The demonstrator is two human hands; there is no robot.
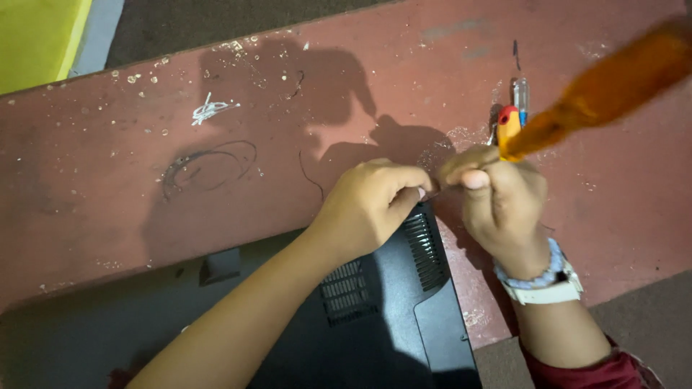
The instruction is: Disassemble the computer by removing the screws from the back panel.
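Observation:
A black laptop (pixel 393 310) lies upside down on a worn red table (pixel 144 202), its vent grilles facing up. My left hand (pixel 371 205) rests on the laptop's far right corner, fingers pinched together at the edge. My right hand (pixel 497 198), with a white watch and bead bracelet on the wrist, is closed around a screwdriver with an amber translucent handle (pixel 613 83) that sticks up and to the right, blurred. The fingertips of both hands meet just past the laptop's corner. The screwdriver's tip is hidden by my fingers.
A small screwdriver with a red and yellow handle (pixel 509 122) and a clear pen-like tool (pixel 521 94) lie on the table behind my right hand. White flecks and a scratched ring mark the tabletop. A yellow surface (pixel 36 39) sits at the top left. Brown floor shows beyond the table edges.

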